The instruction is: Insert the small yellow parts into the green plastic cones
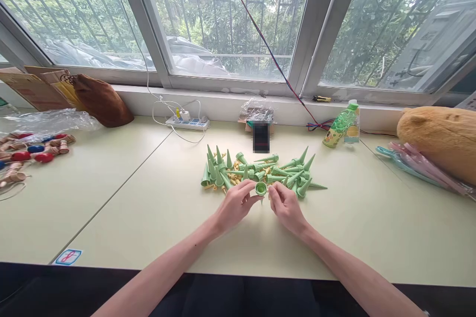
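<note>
A pale table [148, 218] is stretching under both forearms and well past the hands on every side. Far out beyond the left hand, a clear plastic bag [48, 121] is lying crumpled, and what is in it cannot be told. A brown pouch [100, 101] is leaning against the window ledge next to it with its mouth drawn closed. Just beyond the fingertips of both hands, a pile of green cones [260, 171] is sprawling with its points aiming every way. Past the right hand and further back, a bottle [340, 129] is leaning capped against the ledge and showing yellowish drink inside. The left hand [232, 205] is gripping the one green cone [261, 188] at its rim with thumb and fingertips. This is keeping the cone between the two hands, and its open mouth is facing up toward the camera while its tip is pointing down at the table. The right hand [286, 205] is curling in just beside the cone, and its fingertips are pinching together. Whether they are touching the rim or holding some small piece cannot be told. Small yellow pieces [235, 178] are lying scattered under the pile's near edge, nearer the left hand.
</note>
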